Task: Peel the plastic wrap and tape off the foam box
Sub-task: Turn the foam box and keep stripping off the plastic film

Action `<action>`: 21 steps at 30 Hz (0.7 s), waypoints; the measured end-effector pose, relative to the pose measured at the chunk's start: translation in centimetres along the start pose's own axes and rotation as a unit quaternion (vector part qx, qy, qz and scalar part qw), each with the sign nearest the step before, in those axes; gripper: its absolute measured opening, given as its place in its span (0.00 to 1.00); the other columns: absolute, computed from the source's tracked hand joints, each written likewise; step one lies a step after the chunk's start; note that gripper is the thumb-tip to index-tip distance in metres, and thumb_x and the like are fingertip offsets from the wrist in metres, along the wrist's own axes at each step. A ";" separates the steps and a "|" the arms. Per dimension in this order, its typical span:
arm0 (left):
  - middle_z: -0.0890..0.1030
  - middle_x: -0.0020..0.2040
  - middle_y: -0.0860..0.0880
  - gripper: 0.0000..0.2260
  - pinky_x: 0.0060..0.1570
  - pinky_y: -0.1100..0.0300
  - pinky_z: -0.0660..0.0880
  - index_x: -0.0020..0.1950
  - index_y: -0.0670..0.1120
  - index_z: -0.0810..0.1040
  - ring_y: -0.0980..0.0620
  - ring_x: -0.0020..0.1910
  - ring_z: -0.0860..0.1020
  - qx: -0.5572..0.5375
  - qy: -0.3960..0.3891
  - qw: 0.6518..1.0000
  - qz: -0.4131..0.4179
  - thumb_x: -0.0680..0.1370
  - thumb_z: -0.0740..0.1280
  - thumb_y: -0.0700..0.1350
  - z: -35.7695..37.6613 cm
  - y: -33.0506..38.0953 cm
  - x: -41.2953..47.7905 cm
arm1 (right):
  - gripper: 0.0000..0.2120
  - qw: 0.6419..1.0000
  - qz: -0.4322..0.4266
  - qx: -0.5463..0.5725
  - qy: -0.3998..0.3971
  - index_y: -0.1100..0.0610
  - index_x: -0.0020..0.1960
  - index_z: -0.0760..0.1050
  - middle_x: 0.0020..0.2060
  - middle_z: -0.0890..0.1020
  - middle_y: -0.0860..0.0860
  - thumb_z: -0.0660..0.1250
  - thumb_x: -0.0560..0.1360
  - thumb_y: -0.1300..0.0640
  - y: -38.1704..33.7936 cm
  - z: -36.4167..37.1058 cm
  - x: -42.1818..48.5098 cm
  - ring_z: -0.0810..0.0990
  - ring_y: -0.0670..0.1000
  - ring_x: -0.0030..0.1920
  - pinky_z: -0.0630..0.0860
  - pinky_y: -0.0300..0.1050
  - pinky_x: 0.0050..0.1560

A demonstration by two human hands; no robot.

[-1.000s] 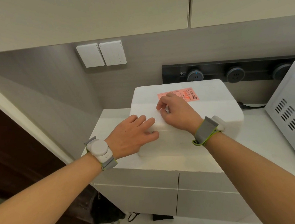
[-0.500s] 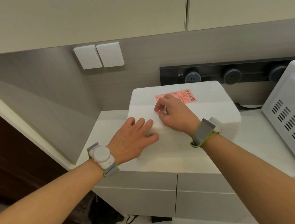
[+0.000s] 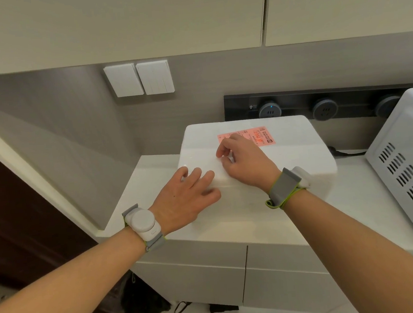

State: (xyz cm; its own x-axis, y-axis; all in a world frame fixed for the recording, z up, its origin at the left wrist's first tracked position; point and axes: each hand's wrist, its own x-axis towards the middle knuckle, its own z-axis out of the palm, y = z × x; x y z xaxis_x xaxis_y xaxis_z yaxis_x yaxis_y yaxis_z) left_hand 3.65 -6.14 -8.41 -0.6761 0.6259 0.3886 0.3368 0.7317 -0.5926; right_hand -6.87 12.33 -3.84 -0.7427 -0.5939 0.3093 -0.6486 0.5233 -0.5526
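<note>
foam box [image 3: 297, 155] under both hands | left hand [image 3: 186, 198] flat | right hand [image 3: 243, 160] curled, grip unclear

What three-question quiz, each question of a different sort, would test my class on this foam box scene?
1. True or false: the left hand lies flat on the foam box.
2. The right hand is nearest which? A) pink label B) wall switches C) white appliance
3. Which hand's fingers are curled?
Key: 1 true; 2 A; 3 right.
</note>
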 end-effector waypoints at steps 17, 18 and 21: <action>0.69 0.46 0.55 0.13 0.48 0.56 0.69 0.46 0.49 0.70 0.52 0.47 0.70 -0.354 0.105 0.750 -0.549 0.73 0.71 0.55 -0.9 9.0 -0.4 | 0.08 1.000 -0.003 -0.008 0.004 0.56 0.53 0.79 0.50 0.75 0.50 0.64 0.76 0.62 0.1 0.2 0.1 0.69 0.44 0.43 0.67 0.38 0.48; 0.69 0.46 0.55 0.14 0.48 0.55 0.71 0.46 0.50 0.70 0.52 0.47 0.70 -0.375 0.116 0.722 -0.570 0.73 0.72 0.56 -0.8 9.0 0.0 | 0.08 1.000 -0.004 -0.009 0.004 0.56 0.53 0.79 0.50 0.75 0.50 0.64 0.76 0.62 0.1 0.2 0.1 0.69 0.43 0.42 0.66 0.38 0.48; 0.67 0.45 0.57 0.16 0.46 0.60 0.72 0.45 0.52 0.69 0.55 0.45 0.71 -0.396 0.122 0.678 -0.607 0.72 0.73 0.58 -0.6 9.4 0.9 | 0.08 1.000 -0.006 -0.011 0.012 0.57 0.53 0.79 0.50 0.75 0.50 0.64 0.76 0.62 0.1 0.2 0.1 0.69 0.41 0.40 0.65 0.37 0.47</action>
State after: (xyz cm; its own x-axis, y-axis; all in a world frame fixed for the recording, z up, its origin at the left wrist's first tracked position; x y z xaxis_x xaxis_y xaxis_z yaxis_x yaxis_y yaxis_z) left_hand 6.55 1.45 -13.17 -0.6747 -0.6114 0.4135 -0.0588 0.6029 0.7956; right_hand -7.01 12.20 -4.04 -0.7379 -0.5858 0.3352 -0.6614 0.5291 -0.5316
